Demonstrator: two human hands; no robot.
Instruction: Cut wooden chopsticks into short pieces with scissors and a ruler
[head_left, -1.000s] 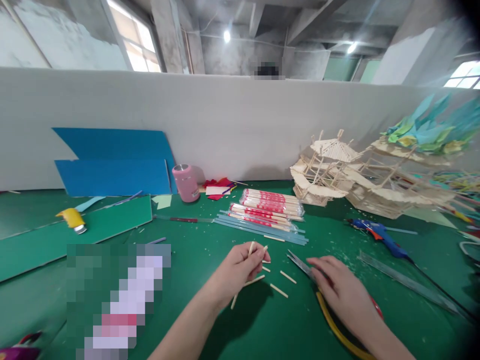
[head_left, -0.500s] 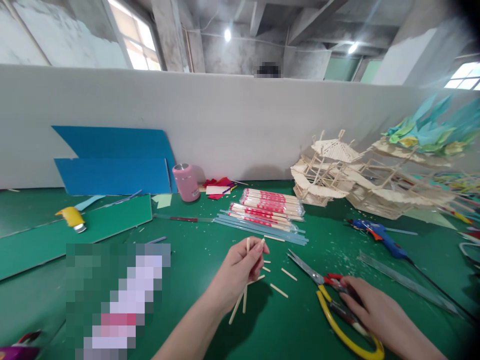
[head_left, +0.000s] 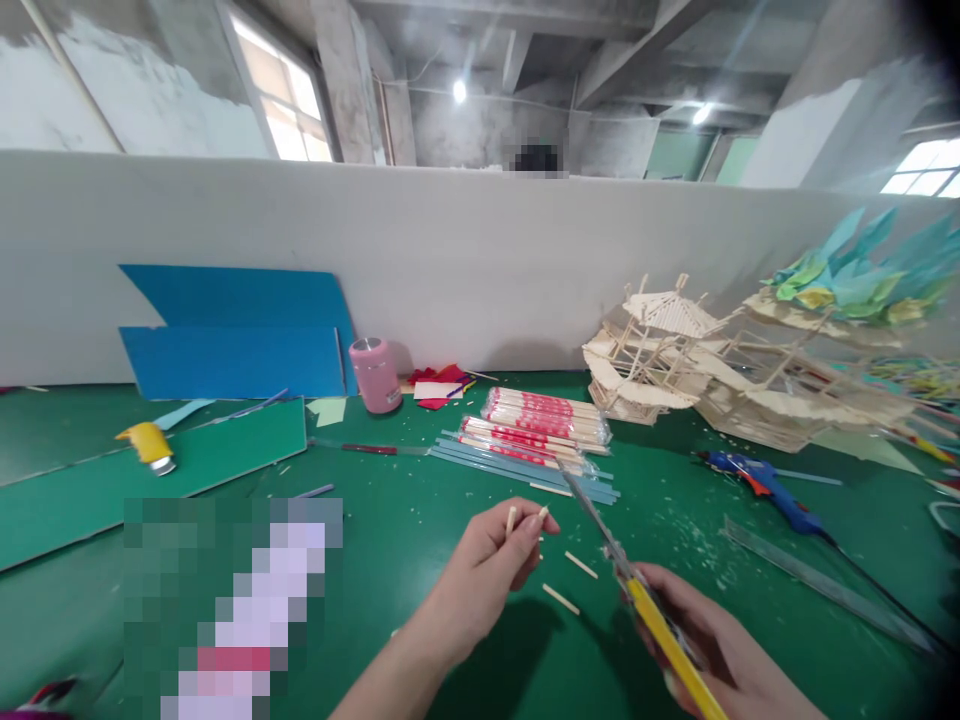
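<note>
My left hand (head_left: 487, 575) is closed around a few thin wooden sticks (head_left: 511, 519), whose cut ends poke out above the thumb and fingers. My right hand (head_left: 701, 625) grips a pair of yellow-handled scissors (head_left: 651, 612), held up off the table with the blades pointing up and away, to the right of my left hand. Seen nearly edge-on, the blades do not show whether they are apart. Below the hands, a short stick piece (head_left: 561, 599) and another short piece (head_left: 581, 565) lie on the green table (head_left: 420, 540).
Plastic-wrapped stick bundles (head_left: 547, 415) and blue-grey strips (head_left: 517, 465) lie ahead. A blue glue gun (head_left: 765, 488) and a clear strip (head_left: 817, 580) are at right, before a wooden stick model (head_left: 667, 350). At left are a pink flask (head_left: 376, 378), blue boards (head_left: 232, 360) and a yellow cutter (head_left: 148, 445).
My right hand has picked the scissors up from the table and turned them edge-on, bringing them closer to my left hand. The left hand shifted slightly right, still holding the sticks.
</note>
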